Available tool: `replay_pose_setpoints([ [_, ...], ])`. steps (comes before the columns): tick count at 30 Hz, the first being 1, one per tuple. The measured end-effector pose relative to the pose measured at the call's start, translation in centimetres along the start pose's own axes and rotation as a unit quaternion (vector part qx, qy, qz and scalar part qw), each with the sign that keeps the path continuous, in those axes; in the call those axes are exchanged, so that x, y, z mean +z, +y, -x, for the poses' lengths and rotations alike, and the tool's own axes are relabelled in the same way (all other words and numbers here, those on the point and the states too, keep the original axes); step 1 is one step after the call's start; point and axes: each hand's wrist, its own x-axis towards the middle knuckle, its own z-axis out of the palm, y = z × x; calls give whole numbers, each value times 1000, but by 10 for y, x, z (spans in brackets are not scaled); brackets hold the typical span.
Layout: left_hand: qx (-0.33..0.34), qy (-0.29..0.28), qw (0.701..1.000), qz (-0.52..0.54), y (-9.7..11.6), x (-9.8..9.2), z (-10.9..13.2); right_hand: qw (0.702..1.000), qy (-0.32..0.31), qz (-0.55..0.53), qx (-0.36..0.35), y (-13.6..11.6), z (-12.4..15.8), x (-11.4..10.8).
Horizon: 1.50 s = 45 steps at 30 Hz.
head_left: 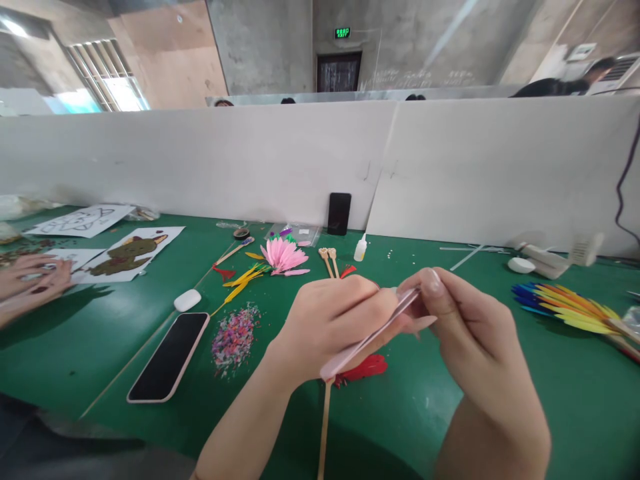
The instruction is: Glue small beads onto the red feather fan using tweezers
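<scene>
Head view: someone's bare hands are busy over a green table (590,400).
Pale pink strip (353,353): slanting between the two hands, its lower end near and left, its upper end far and right.
Left hand (345,313): fingers curled and pressed together against the strip; how the thumb sits, I cannot tell.
Right hand (465,320): thumb and bent forefinger pinching the strip's upper end.
Below the hands: a red piece (367,368) beside a wooden stick (325,427) that points toward the near edge.
Far side: a pink petal bunch (283,255), a glue bottle (360,249) and an upright black phone (339,213).
Left: coloured scraps (235,337), a pink-edged phone (170,358), then another person's hands (43,277).
Right: blue, orange and yellow feather-like pieces (565,307).
</scene>
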Motion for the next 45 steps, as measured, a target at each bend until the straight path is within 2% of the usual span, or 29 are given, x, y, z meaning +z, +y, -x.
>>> replay_pose_setpoints([
  [19, 18, 86, 995, -51, 9, 10, 7, 997, 58, -16, -38, -6, -2, 13],
  [22, 16, 98, 993, -64, 11, 11, 6, 997, 69, -31, -28, -10, -2, 17],
  [26, 23, 118, 990, -67, 12, 14, 6, 991, 116, -65, -1, -16, -1, 24],
  [29, 14, 156, 985, -73, 13, 17, 7, 986, 132, -104, 19, -18, -1, 27],
  [31, -1, 175, 983, -63, 13, 19, 8, 982, 124, -138, 36, -18, -2, 27],
  [35, -44, 176, 983, -29, 14, 20, 8, 976, 72, -200, 50, -14, -4, 24],
  [45, -18, 189, 980, -65, 16, 20, 7, 952, 11, -295, 76, -13, -6, 20],
])
